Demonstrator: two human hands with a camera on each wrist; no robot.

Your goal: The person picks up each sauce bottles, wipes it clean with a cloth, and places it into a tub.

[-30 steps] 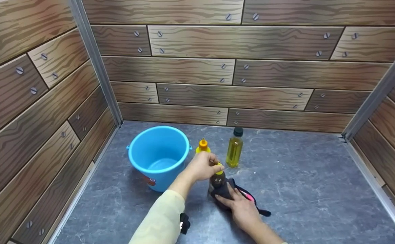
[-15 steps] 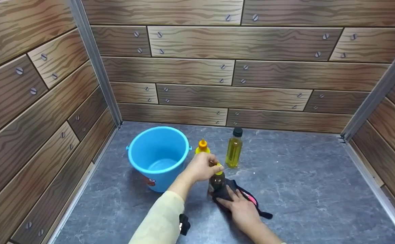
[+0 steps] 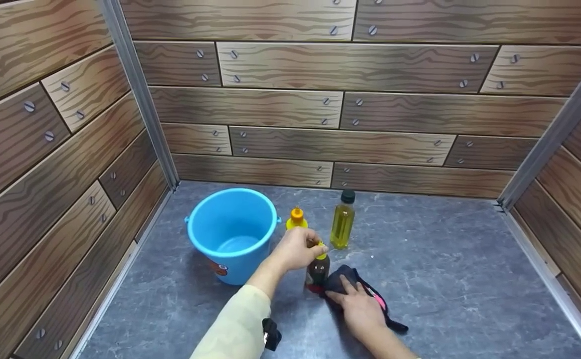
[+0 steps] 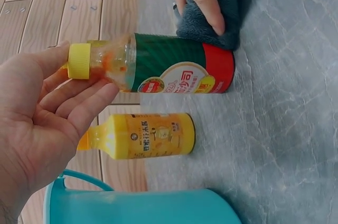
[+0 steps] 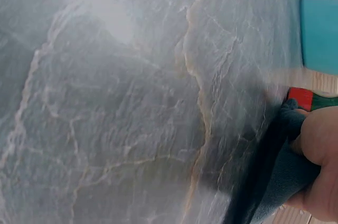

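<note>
A sauce bottle (image 3: 317,271) with a yellow cap stands upright on the grey surface. It has a green label with red at the base in the left wrist view. My left hand (image 3: 295,248) pinches it at the cap and neck. My right hand (image 3: 362,309) holds a bunched dark cloth (image 3: 340,279) low beside the bottle's base. The cloth (image 4: 211,15) touches the bottle's lower side in the left wrist view. A pink patch and a dark strap show at its right edge. Part of the cloth is hidden under my right hand.
A blue bucket (image 3: 235,267) stands at the left. Behind my left hand is a yellow bottle (image 4: 150,137) with an orange cap. An oil bottle (image 3: 342,224) with a black cap stands further back. Wood-patterned walls (image 3: 280,107) enclose the surface.
My right hand and the cloth have moved slightly down and to the right, uncovering the bottle's red lower part. The left hand keeps its pinch on the cap.
</note>
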